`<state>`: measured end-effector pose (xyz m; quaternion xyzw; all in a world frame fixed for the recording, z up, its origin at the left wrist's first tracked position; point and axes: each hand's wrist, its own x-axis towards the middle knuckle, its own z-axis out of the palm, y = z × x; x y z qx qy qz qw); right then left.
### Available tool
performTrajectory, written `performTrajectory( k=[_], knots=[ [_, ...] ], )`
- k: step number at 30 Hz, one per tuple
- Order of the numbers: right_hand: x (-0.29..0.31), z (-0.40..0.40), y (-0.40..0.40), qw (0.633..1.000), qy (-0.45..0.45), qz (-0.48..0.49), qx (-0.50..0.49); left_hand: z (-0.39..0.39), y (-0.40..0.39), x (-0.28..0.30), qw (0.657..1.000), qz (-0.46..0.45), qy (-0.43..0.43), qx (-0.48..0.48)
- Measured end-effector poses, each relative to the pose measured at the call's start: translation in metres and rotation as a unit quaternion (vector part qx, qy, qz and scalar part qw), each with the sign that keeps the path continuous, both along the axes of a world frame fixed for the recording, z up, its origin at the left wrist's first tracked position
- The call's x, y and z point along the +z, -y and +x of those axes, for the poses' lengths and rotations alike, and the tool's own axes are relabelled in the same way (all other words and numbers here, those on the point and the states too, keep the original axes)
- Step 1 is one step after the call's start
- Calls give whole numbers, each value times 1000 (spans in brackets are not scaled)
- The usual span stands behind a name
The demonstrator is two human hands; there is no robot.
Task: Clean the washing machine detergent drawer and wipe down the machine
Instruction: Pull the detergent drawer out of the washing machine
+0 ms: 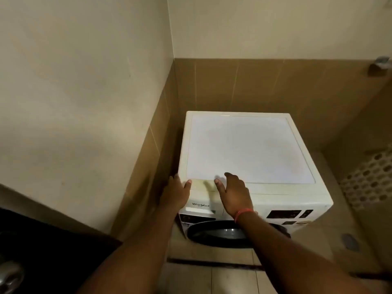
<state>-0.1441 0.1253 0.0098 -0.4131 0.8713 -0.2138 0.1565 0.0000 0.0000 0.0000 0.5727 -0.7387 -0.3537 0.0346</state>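
On the washing machine top's front-left corner, left hand and right hand rest open, holding nothing.

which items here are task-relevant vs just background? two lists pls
Job:
washing machine
detergent drawer, closed, front top left
left hand on the machine's top left corner
right hand over the front edge of the top

Background:
perforated screen at right
wall fitting upper right
dark counter lower left
floor drain

"Whirlpool" on detergent drawer
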Motion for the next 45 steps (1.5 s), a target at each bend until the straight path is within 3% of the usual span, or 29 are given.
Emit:
performTrajectory(
  k=[3, 5, 8, 10, 13, 17, 22, 33, 45],
  knots=[
    [-22, 30, 0, 979, 144, -77, -121, 13, 3, -29, 981, 100, -83, 146],
    [-42, 49, -1, 940, 262, -84, -203, 23, 1, -52, 937, 200, -152, 242],
    [-68, 66, 3, 824, 454, -91, -327, 29, -7, -68, 845, 338, -241, 338],
    [-83, 71, 5, 738, 556, -113, -367, 29, -14, -67, 803, 389, -284, 352],
    [-95, 75, 11, 647, 622, -166, -408, 25, -19, -72, 755, 426, -337, 367],
    [-105, 72, 23, 583, 644, -230, -439, 15, -19, -81, 701, 454, -386, 392],
    [-112, 67, 29, 584, 639, -246, -436, 6, -14, -94, 664, 447, -437, 409],
    [-127, 61, 21, 602, 634, -218, -434, 11, -21, -111, 671, 430, -446, 408],
    [-139, 72, -3, 581, 669, -236, -399, 4, -40, -122, 680, 398, -443, 428]
  ],
)
